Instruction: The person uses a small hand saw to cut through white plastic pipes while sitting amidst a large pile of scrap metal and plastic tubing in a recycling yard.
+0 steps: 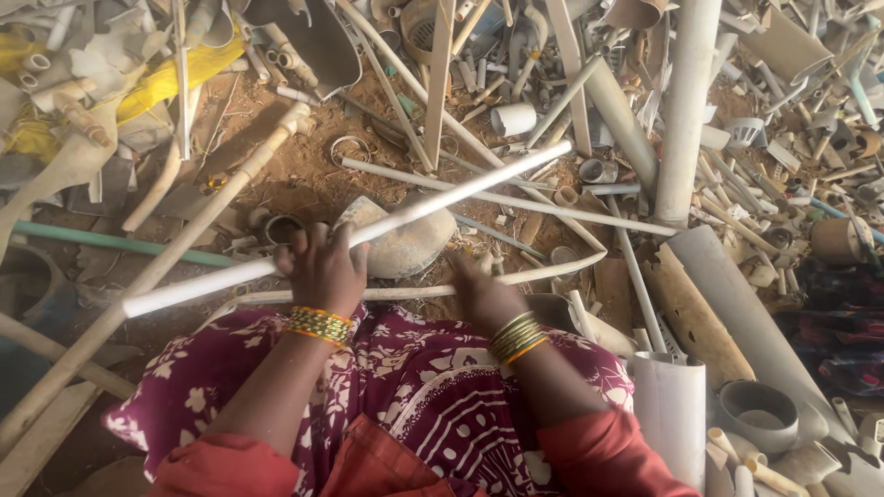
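A: Status on the hands?

B: Left hand (322, 267) is wrapping its fingers tight around a long white plastic pipe (442, 198). The pipe is running on a diagonal, low at the left, high at the right, hanging above the dirt and crossing over a dented grey metal pot (410, 247).

A: Right hand?

B: Right hand (479, 290) is reaching down just right of the pot. Fingers are lying on or just beside a thin, bent off-white pipe (552, 270). Can't tell whether they're closing on it; the fingertips are hidden from here.

A: Where's the bent pipe sitting?

B: It's lying on the ground in front of the knees, passing under the left hand and curving up to the right.

A: Surroundings?

B: The person is sitting or squatting in a maroon floral garment (405, 387), bangles on both wrists. Scrap is lying all around: a wide white pipe section (670, 405) is standing just beside the right forearm, a thick grey pipe (686, 101) is lying upper right, a green pipe (110, 241) is lying at left, and a long dirty beige pipe (166, 258) is crossing under the held one.
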